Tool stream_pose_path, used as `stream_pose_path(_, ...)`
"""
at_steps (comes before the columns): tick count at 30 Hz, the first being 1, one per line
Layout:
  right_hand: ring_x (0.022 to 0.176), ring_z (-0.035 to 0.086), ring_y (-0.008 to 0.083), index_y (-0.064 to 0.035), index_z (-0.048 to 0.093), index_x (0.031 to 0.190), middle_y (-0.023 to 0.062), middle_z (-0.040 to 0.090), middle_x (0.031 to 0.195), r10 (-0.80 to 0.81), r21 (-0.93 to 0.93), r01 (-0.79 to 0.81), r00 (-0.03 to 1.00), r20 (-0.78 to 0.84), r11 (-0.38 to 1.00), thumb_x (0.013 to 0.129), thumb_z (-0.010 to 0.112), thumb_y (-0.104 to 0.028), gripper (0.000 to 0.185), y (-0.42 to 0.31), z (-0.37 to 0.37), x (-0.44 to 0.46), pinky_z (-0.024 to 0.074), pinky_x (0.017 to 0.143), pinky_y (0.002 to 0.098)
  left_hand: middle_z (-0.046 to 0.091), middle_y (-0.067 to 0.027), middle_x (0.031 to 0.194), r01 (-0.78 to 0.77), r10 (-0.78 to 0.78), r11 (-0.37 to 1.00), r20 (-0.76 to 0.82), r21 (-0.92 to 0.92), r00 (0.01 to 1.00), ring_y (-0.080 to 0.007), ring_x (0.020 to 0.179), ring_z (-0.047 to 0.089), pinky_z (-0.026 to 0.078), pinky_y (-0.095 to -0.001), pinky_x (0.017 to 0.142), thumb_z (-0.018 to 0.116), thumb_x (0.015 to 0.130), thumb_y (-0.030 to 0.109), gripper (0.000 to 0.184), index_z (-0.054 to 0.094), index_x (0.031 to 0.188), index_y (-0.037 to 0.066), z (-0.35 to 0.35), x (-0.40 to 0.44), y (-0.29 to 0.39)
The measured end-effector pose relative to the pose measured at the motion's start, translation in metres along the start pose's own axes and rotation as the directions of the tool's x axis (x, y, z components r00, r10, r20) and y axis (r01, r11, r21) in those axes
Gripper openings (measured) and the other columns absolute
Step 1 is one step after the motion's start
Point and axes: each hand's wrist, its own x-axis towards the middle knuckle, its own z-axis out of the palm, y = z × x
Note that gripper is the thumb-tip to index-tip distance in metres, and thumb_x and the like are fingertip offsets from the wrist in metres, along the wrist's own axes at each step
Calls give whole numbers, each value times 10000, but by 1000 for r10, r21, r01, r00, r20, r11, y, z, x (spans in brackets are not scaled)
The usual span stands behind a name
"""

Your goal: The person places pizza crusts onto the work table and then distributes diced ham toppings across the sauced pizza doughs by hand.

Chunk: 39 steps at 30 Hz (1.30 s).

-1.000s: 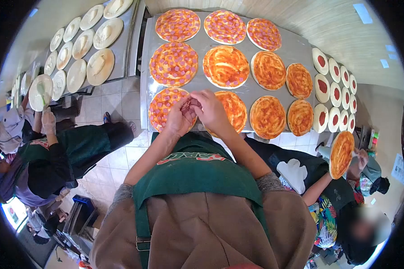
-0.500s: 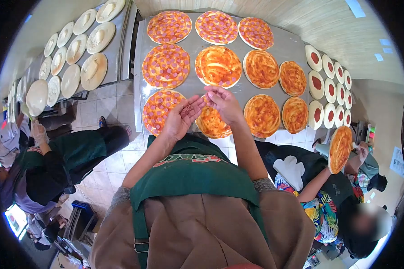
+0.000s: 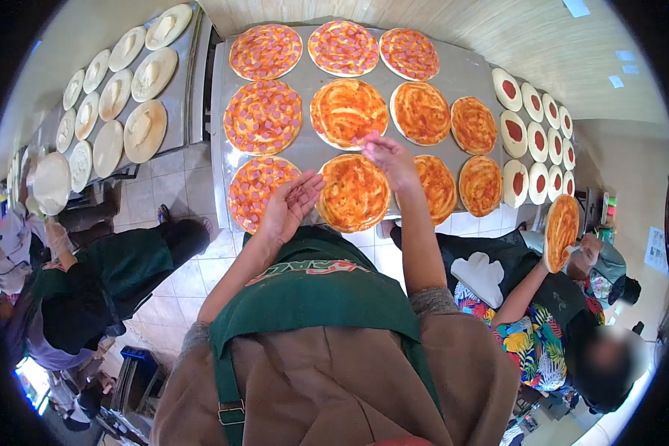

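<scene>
My right hand (image 3: 391, 162) is over the lower right edge of a sauced pizza (image 3: 348, 104), fingers pinched together. Small pink diced ham (image 3: 360, 139) shows at its fingertips; whether some lies on the pizza I cannot tell. Palm up and slightly cupped, my left hand (image 3: 285, 209) has its fingers stretched out; whether any bits lie in it is unclear. It sits between a ham-topped pizza (image 3: 256, 186) and a sauced pizza without ham (image 3: 354, 193). Another ham-topped pizza (image 3: 263, 117) lies farther up on the left.
Pizzas rest on a metal table (image 3: 308, 149). More sauced pizzas (image 3: 421, 113) lie to the right, then dough rounds with red sauce centres (image 3: 517, 131). Plain dough rounds (image 3: 146, 131) fill a left table. At right, a person holds a sauced pizza (image 3: 561, 234); another person (image 3: 119, 271) stands left.
My right hand has moved away from my left hand, right and over the middle pizza's edge. The left hand stays palm up, its fingers straighter. The whole view has shifted slightly.
</scene>
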Motion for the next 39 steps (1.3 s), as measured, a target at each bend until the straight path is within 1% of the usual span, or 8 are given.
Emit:
stream_pose_path(7,768,651,133,17,672,989,76,694,866,-107,-347,-2,950,-293,938,772,709,5,221,-8,-74,67,522,696,235,548,-177,1285,10,-10,1000,-97,-1,995,-255,1188,551,466,-327,991,391,994,249,417,476,1277,-45,-10,-8,5)
stream_pose_path(11,680,631,100,-1,710,853,44,695,771,-191,-439,76,956,-223,895,718,759,-49,151,14,-97,107,490,615,228,570,-170,1259,-2,4,1000,-132,15,991,-250,1163,570,492,-317,951,404,990,247,404,489,1269,-32,-17,-10,5)
stream_pose_path(20,625,641,150,-59,734,818,80,685,693,-460,-903,-154,819,-344,400,615,831,-146,241,19,-75,124,518,636,313,568,-176,1266,-45,46,999,-141,7,989,-242,1154,578,497,-312,941,409,984,241,418,474,1288,-38,-28,-12,11)
stream_pose_path(26,709,672,160,80,674,915,109,687,783,-223,-427,62,914,-338,902,761,692,15,168,5,-93,132,533,617,234,553,-199,1279,-61,56,998,-155,-28,986,-267,1161,571,475,-338,989,398,985,237,433,450,1299,-57,-27,-19,14)
stream_pose_path(29,743,675,184,94,659,962,140,678,821,-196,-393,65,932,-305,917,796,638,52,173,-1,-95,140,541,611,235,548,-207,1283,-56,51,998,-168,-27,984,-274,1167,566,471,-346,998,392,985,231,432,446,1298,-62,-26,-19,14)
stream_pose_path(32,742,676,170,71,679,934,119,690,806,-218,-635,45,956,-197,771,787,631,54,156,-8,-93,149,538,620,257,547,-206,1284,-53,48,998,-177,-26,983,-274,1170,565,474,-345,994,388,985,230,432,447,1297,-64,-27,-19,14)
stream_pose_path(35,735,679,172,12,707,896,105,702,790,-293,-932,50,954,-62,358,758,663,17,145,-17,-85,152,533,655,293,546,-202,1288,-52,47,998,-172,-22,984,-276,1170,564,473,-342,994,384,986,235,438,444,1301,-64,-28,-19,14)
stream_pose_path(39,730,676,195,-44,717,835,97,699,775,-333,-985,48,943,-10,167,714,724,-56,122,-25,-74,155,522,691,320,537,-197,1301,-51,50,999,-194,0,980,-277,1177,559,467,-340,1001,369,989,247,451,439,1308,-63,-31,-19,14)
